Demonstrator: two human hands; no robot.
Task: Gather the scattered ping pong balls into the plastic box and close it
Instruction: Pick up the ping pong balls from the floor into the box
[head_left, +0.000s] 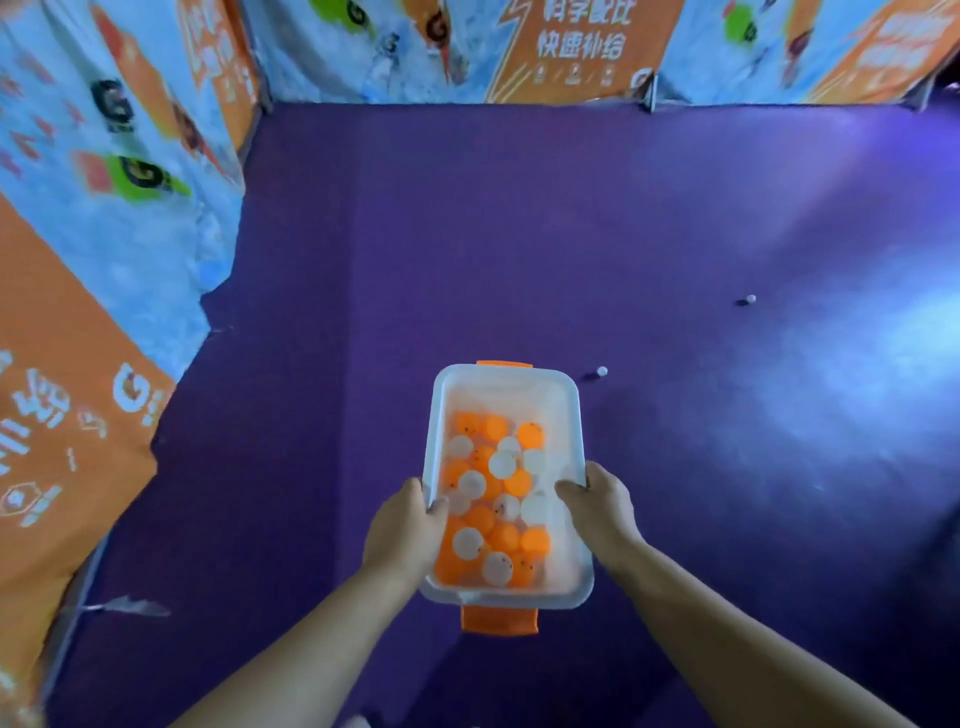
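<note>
The open plastic box is at 6 o'clock in view, over the purple floor, with orange and white balls heaped inside. The left grip curls over its 9 o'clock rim and the right grip over its 3 o'clock rim, thumbs inside. A loose white ball lies near the box's 1 o'clock corner. A second white ball lies farther out at 2 o'clock.

Balls fill the box; 2 balls lie right of it.
</note>
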